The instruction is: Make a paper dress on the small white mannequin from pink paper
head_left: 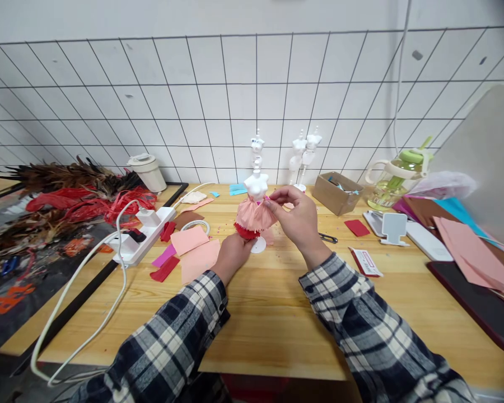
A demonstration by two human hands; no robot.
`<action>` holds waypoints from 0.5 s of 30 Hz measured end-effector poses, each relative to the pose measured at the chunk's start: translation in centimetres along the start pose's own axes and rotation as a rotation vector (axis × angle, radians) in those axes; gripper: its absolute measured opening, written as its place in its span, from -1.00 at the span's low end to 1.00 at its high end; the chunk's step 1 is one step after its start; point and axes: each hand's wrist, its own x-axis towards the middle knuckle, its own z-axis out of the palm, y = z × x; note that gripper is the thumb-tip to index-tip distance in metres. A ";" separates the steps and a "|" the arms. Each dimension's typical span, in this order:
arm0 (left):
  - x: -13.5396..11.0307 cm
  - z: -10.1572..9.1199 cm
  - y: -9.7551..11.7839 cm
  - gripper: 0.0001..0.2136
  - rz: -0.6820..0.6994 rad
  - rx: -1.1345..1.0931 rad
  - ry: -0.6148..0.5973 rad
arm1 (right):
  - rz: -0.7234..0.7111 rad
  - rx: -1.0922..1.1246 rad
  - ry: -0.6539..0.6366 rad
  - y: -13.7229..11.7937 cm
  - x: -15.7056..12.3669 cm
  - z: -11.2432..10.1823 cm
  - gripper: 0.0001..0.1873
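Note:
A small white doll dress form stands in front of me on a round white base. It wears a pleated pink crepe-paper skirt over a ruffled red layer. My left hand is closed at the bottom of the form, by the red layer; its fingertips are partly hidden under the skirt. At the waist, my right hand pinches the top edge of the pink skirt between thumb and fingers, beside a bit of magenta.
More dress forms stand by the tiled wall. Left lie pink paper pieces, a tape roll, a power strip and feathers. Right are a cardboard box, snips, a blade packet and a bottle.

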 end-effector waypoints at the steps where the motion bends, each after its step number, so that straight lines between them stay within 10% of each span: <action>1: 0.0 0.0 0.0 -0.66 0.001 -0.004 0.002 | -0.003 -0.004 0.016 0.0 0.0 0.0 -0.84; 15: -0.1 -0.2 0.3 -0.64 0.008 -0.006 -0.005 | -0.070 -0.014 0.077 -0.1 -0.2 0.1 -0.88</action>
